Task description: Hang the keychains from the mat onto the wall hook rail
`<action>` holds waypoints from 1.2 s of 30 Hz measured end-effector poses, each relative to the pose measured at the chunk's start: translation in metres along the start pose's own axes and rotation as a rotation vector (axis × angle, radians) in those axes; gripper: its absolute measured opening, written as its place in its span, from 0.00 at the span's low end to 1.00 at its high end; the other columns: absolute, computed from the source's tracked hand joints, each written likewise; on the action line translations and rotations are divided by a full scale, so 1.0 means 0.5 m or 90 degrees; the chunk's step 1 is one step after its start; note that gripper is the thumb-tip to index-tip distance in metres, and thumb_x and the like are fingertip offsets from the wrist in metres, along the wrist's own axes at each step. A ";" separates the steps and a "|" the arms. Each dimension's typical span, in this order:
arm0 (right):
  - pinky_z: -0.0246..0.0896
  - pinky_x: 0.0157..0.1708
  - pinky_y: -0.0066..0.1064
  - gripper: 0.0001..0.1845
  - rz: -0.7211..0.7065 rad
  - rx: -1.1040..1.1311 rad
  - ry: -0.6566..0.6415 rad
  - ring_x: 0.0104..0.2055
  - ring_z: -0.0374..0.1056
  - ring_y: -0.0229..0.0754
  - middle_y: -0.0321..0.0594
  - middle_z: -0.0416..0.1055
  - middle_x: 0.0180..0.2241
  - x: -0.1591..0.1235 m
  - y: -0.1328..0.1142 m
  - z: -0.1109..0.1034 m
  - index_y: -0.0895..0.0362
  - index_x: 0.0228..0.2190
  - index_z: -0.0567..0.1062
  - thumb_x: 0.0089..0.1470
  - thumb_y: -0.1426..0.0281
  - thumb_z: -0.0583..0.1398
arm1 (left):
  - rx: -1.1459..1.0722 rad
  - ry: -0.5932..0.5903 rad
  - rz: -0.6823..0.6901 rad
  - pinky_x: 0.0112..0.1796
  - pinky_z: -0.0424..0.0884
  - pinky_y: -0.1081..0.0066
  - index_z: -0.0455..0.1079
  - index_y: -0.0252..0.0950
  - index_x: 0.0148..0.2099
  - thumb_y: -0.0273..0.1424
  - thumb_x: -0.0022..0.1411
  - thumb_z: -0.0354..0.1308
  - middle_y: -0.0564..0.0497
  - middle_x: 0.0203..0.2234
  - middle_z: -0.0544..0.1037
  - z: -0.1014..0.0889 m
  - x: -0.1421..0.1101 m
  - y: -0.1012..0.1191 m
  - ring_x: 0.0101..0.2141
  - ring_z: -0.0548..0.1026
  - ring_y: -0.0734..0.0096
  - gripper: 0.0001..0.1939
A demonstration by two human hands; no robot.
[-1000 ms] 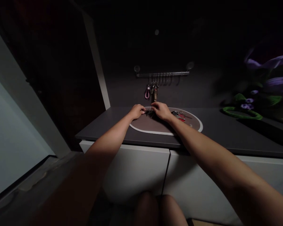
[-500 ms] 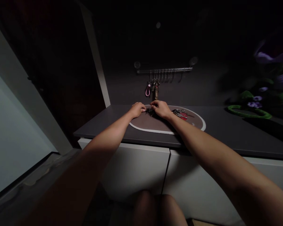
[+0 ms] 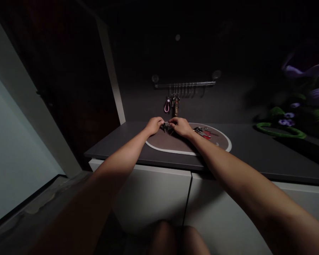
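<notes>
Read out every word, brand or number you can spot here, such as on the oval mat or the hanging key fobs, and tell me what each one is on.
No text can be read with certainty.
Pale mark on the oval mat: too small to read.
Brown fob hanging on the rail: too blurred to read.
Keys between the hands: no readable marks.

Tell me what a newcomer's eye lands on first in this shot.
The left hand and right hand come first, meeting mid-view around a dark bunch of keys on an oval brown mat with a pale rim. Above them, a metal rail carries keyrings hanging from its hooks against the dark wall. At the far right, purple flowers and a green loop stand out from the gloom.
</notes>
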State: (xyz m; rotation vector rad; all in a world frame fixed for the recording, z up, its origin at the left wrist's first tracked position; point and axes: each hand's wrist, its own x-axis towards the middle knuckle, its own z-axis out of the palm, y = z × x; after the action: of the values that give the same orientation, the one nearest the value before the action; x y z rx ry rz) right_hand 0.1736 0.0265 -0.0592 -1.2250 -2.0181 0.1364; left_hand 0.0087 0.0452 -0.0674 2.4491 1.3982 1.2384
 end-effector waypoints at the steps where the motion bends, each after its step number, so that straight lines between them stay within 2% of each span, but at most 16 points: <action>1: 0.58 0.41 0.29 0.10 -0.003 0.003 -0.002 0.38 0.68 0.40 0.41 0.74 0.35 0.000 -0.001 0.000 0.56 0.33 0.76 0.46 0.73 0.58 | -0.015 0.005 -0.002 0.34 0.62 0.73 0.71 0.33 0.29 0.27 0.55 0.50 0.49 0.26 0.75 -0.001 0.000 0.002 0.30 0.69 0.70 0.09; 5: 0.58 0.41 0.29 0.09 -0.016 0.012 -0.002 0.38 0.67 0.41 0.40 0.74 0.35 0.001 -0.002 -0.001 0.56 0.33 0.76 0.46 0.72 0.59 | -0.112 0.017 -0.048 0.31 0.63 0.74 0.71 0.32 0.30 0.27 0.55 0.51 0.50 0.24 0.74 0.000 0.004 0.005 0.27 0.69 0.73 0.08; 10: 0.57 0.38 0.27 0.09 -0.052 0.005 0.005 0.36 0.66 0.38 0.40 0.73 0.34 0.002 -0.003 0.000 0.57 0.32 0.75 0.46 0.71 0.59 | -0.326 0.028 -0.127 0.29 0.64 0.74 0.70 0.30 0.32 0.32 0.53 0.54 0.49 0.24 0.75 0.009 0.008 0.002 0.25 0.69 0.75 0.10; 16: 0.56 0.34 0.25 0.11 -0.096 0.016 0.055 0.33 0.64 0.36 0.40 0.71 0.32 0.002 -0.001 -0.002 0.59 0.31 0.73 0.42 0.69 0.62 | -0.460 -0.018 -0.141 0.28 0.63 0.74 0.71 0.28 0.33 0.39 0.50 0.58 0.48 0.24 0.75 0.005 0.005 0.011 0.23 0.68 0.77 0.16; 24: 0.55 0.33 0.26 0.09 -0.098 0.030 0.074 0.31 0.65 0.36 0.39 0.72 0.29 0.001 0.003 -0.004 0.59 0.30 0.74 0.43 0.68 0.62 | -0.497 -0.047 -0.159 0.25 0.59 0.77 0.71 0.28 0.32 0.40 0.49 0.59 0.51 0.21 0.73 0.001 0.002 0.023 0.20 0.65 0.82 0.17; 30: 0.57 0.34 0.26 0.08 -0.104 0.040 0.091 0.33 0.67 0.37 0.40 0.74 0.31 0.001 0.002 -0.005 0.59 0.31 0.75 0.46 0.69 0.60 | -0.497 -0.004 -0.188 0.25 0.59 0.78 0.69 0.29 0.30 0.34 0.51 0.58 0.53 0.20 0.72 -0.003 0.002 0.028 0.21 0.65 0.82 0.11; 36: 0.58 0.36 0.28 0.08 -0.104 0.024 0.096 0.35 0.68 0.39 0.41 0.75 0.32 0.001 -0.001 -0.009 0.58 0.31 0.76 0.49 0.70 0.57 | -0.517 -0.017 -0.206 0.25 0.59 0.78 0.68 0.29 0.30 0.33 0.53 0.57 0.51 0.22 0.73 -0.002 0.002 0.033 0.23 0.68 0.80 0.10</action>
State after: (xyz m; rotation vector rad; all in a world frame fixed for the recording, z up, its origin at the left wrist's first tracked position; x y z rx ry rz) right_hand 0.1759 0.0253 -0.0558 -1.0110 -1.9647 0.0025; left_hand 0.0198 0.0360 -0.0592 1.6166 0.9495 1.3290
